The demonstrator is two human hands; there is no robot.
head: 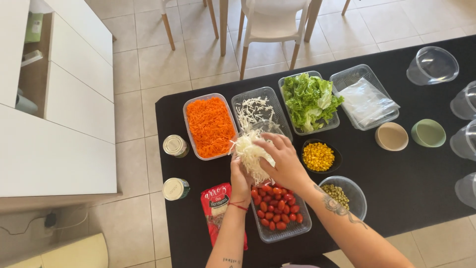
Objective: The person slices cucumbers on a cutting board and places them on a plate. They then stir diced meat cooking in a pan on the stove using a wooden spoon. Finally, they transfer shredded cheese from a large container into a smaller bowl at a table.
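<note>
Both hands hold a heap of white shredded cabbage [250, 153] above the black table. My left hand [240, 179] cups it from below, with a red string on the wrist. My right hand [281, 160] presses on it from the right and above. Behind the heap a clear bowl [270, 128] is partly hidden, over a clear tray [260, 110] with a little shredded cabbage left in it. Directly under my hands lies a clear tray of cherry tomatoes [277, 211].
A tray of grated carrot [209, 125], a tray of lettuce [310, 100], a tray with plastic bags [366, 98], a black bowl of corn [320, 156], a bowl of peas [344, 193], two tins [175, 145], a red rice packet [216, 203], two small bowls [391, 136] and clear bowls [433, 64] fill the black table [421, 168].
</note>
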